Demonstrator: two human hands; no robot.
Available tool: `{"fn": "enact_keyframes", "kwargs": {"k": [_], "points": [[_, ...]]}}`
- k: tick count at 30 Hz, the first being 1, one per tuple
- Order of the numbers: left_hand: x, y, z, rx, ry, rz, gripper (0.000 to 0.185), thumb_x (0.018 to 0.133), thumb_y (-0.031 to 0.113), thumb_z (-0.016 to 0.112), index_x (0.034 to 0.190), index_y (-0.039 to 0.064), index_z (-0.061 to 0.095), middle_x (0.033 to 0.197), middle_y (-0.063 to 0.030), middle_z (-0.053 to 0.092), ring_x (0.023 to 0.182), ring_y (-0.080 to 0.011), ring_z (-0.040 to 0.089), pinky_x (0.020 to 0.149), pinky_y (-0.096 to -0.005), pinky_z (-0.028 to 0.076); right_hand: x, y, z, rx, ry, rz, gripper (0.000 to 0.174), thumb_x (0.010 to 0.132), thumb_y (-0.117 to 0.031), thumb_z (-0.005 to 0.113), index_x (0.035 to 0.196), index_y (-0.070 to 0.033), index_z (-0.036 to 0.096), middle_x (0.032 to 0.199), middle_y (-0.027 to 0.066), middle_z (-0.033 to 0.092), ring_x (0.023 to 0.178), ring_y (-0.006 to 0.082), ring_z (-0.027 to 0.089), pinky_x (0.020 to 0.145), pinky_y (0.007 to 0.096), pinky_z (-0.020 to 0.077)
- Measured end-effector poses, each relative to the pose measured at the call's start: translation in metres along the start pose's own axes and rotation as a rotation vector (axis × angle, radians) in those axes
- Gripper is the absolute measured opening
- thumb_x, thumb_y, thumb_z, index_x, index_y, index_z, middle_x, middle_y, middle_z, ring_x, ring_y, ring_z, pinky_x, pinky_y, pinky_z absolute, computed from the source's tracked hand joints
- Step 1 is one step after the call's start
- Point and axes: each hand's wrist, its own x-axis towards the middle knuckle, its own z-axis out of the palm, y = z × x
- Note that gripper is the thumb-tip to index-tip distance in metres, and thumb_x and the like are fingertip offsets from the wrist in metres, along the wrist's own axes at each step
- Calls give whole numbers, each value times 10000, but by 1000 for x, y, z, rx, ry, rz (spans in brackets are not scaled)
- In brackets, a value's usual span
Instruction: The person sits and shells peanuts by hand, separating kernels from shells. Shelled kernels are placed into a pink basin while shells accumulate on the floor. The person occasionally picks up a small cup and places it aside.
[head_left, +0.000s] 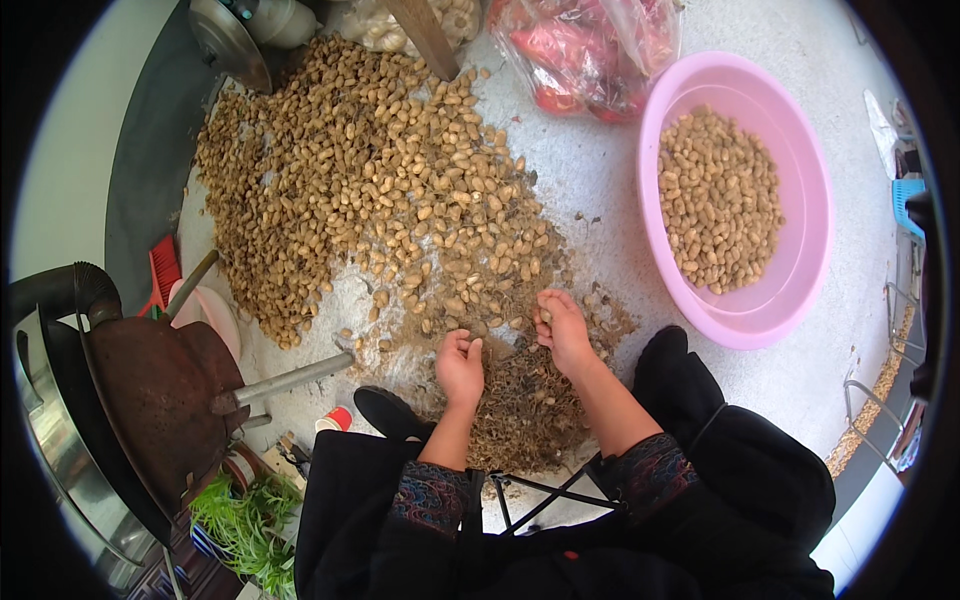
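Unshelled peanuts (360, 165) lie in a broad heap on the pale concrete floor before me. My right hand (564, 330) is raised over the near edge of the heap, its fingers curled around what looks like a peanut (546, 316). To its left, my left hand (460, 367) hovers with bent fingers, thumb close to the forefinger; whether anything small is between them cannot be made out. Below and between the hands, dry stems and root debris (529, 409) form a dark pile between my feet. A pink plastic basin (806, 225) at the right holds more peanuts (716, 199).
A rusty metal stove (161, 397) with a projecting pipe handle (300, 379) stands at left. Nearby are a red-and-white paper cup (334, 420) and a potted green plant (251, 525). Beyond the heap are a wooden leg (424, 37) and a plastic bag of red items (577, 56).
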Motion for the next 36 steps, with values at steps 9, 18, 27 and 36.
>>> {"fn": "enact_keyframes", "kwargs": {"k": [9,18,27,36], "points": [[7,-3,14,325,77,123,278,850,119,707,1086,5,616,778,-63,568,700,-195,584,645,-347,490,-3,12,7,-203,-144,44,122,914,-203,638,868,-109,576,747,-15,562,639,86,531,528,239,417],[-4,18,-2,-702,-329,-263,229,965,109,549,1170,14,591,966,-35,646,773,-99,584,657,-238,468,-1,25,3,-428,-254,-24,243,913,-187,647,1096,-32,683,868,17,647,681,90,548,609,256,466],[-13,30,7,-810,-342,-252,169,945,100,593,1100,36,614,906,-22,649,762,-98,581,673,-244,472,-3,21,2,-338,-222,13,203,866,-163,707,1029,-43,692,852,3,651,666,73,524,574,228,423],[-12,19,1,-1046,-428,-407,170,938,114,614,1083,26,622,935,-55,670,765,-116,601,696,-253,499,2,25,-7,-352,-274,-34,153,899,-158,666,997,-47,703,749,-22,616,583,43,455,509,203,362]]}}
